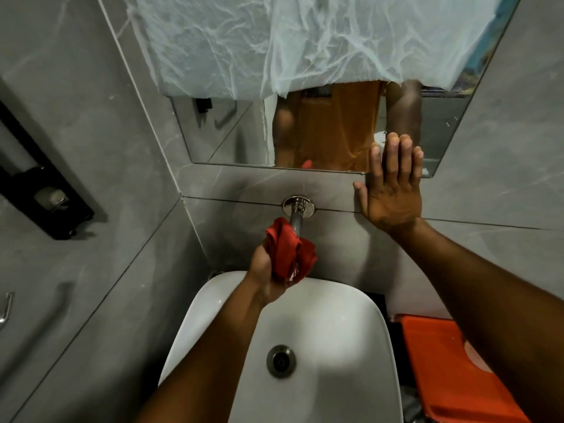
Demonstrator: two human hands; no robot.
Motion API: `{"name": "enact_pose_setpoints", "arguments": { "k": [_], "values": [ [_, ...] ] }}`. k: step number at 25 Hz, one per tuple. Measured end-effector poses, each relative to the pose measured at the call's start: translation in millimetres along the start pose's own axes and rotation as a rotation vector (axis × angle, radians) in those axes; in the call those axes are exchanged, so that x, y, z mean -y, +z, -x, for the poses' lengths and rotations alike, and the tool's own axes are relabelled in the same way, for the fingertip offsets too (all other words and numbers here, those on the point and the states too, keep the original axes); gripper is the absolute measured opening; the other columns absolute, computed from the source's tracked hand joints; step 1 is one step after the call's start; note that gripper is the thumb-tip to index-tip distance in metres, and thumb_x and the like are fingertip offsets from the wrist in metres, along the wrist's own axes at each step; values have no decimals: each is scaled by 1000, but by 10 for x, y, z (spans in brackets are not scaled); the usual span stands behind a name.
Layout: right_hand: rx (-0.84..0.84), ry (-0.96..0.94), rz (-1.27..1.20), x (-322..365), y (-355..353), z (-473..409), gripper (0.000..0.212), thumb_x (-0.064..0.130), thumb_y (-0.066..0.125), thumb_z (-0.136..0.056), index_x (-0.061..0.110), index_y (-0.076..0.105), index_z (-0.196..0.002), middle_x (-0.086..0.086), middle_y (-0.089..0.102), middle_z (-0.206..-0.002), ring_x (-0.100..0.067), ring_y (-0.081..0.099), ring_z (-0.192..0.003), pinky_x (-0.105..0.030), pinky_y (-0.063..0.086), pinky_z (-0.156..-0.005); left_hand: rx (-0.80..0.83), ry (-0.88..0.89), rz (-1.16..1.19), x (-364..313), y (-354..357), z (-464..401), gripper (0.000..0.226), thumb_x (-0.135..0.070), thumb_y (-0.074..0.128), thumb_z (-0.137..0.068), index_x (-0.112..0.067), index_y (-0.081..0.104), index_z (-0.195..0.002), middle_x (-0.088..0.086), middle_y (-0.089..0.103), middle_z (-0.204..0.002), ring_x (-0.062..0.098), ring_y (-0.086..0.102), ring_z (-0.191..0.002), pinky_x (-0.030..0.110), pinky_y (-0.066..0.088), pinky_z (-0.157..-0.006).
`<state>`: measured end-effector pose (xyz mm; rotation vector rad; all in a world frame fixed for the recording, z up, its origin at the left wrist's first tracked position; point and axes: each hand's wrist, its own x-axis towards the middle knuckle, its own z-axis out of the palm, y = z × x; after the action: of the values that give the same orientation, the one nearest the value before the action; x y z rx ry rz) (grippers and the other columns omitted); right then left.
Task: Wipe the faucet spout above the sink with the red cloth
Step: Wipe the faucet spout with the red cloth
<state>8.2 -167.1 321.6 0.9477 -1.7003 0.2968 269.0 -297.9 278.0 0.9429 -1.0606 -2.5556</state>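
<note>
A chrome faucet spout [295,221] sticks out of the grey tiled wall from a round chrome flange [298,206], above a white sink [351,325]. The red cloth [287,251] is bunched around the spout's outer part, and my left hand [265,270] is closed on the cloth and the spout under it. The spout's tip is hidden by the cloth. My right hand [392,184] lies flat against the wall to the right of the flange, fingers spread, its fingertips over the mirror's lower edge.
A mirror [232,132] hangs above the faucet, its upper part covered by a crinkled pale sheet [290,41]. The sink's dark drain [281,360] sits mid-basin. An orange object [442,370] lies right of the sink. A black fixture [42,190] is on the left wall.
</note>
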Motion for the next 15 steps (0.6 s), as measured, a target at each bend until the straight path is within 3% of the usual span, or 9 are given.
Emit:
{"name": "enact_pose_setpoints", "arguments": {
  "k": [2,4,5,7,9,10,11,13,15],
  "values": [
    [39,41,-11,33,-83,-22,79,46,47,-103,3,19,-162,-16,-17,-174,-32,-16,-162,-53,1,-133,1,-71,23,162,-69,115,53,-58,48,-94,-15,64,-122,19,70,-116,38,69,-99,46,61,-73],
    [100,65,-31,80,-201,-37,75,44,48,-103,0,26,-160,-29,7,-172,-37,-4,-161,-60,15,-129,23,-71,12,407,-142,252,57,-63,61,-81,-13,72,-105,17,72,-102,32,68,-88,39,56,-73],
    [137,74,-34,99,-281,-61,74,43,49,-103,0,27,-160,-32,19,-168,-41,4,-160,-64,20,-126,37,-74,20,492,-144,326,55,-63,68,-71,-13,74,-92,15,71,-95,29,66,-82,37,53,-72],
    [256,147,-72,230,-471,-111,77,42,50,-102,3,23,-163,-31,20,-168,-46,11,-158,-65,21,-127,54,-93,124,611,-151,381,49,-55,72,-65,-11,80,-83,13,75,-94,27,70,-79,37,55,-75],
    [448,380,-252,542,-736,-25,81,48,54,-97,12,23,-163,-22,15,-171,-44,19,-157,-58,23,-127,51,-102,186,627,-154,437,45,-52,67,-76,-12,81,-91,15,76,-102,30,73,-87,40,58,-81],
    [587,561,-421,731,-883,74,77,52,57,-96,13,32,-158,-20,25,-167,-41,37,-149,-53,36,-121,39,-97,184,612,-142,470,45,-53,63,-82,-13,81,-96,16,76,-106,31,72,-92,41,58,-82],
    [758,773,-633,911,-1053,238,71,57,60,-96,12,46,-149,-21,44,-156,-33,58,-128,-45,53,-106,34,-72,141,624,-113,489,46,-53,60,-86,-14,79,-102,18,74,-111,32,71,-97,42,58,-82],
    [1183,1168,-1057,1220,-1406,593,65,64,68,-89,12,67,-127,-10,74,-120,-19,71,-90,-34,63,-73,-18,-15,49,674,-82,523,44,-47,59,-91,-13,69,-117,24,69,-118,34,70,-101,45,58,-79],
    [1368,1390,-1337,1318,-1631,888,56,54,81,-83,19,72,-125,-5,79,-115,-24,76,-98,-39,68,-70,-67,-66,105,809,-86,553,45,-45,47,-98,-14,56,-129,24,66,-118,37,67,-101,46,56,-77]
  ]
}}
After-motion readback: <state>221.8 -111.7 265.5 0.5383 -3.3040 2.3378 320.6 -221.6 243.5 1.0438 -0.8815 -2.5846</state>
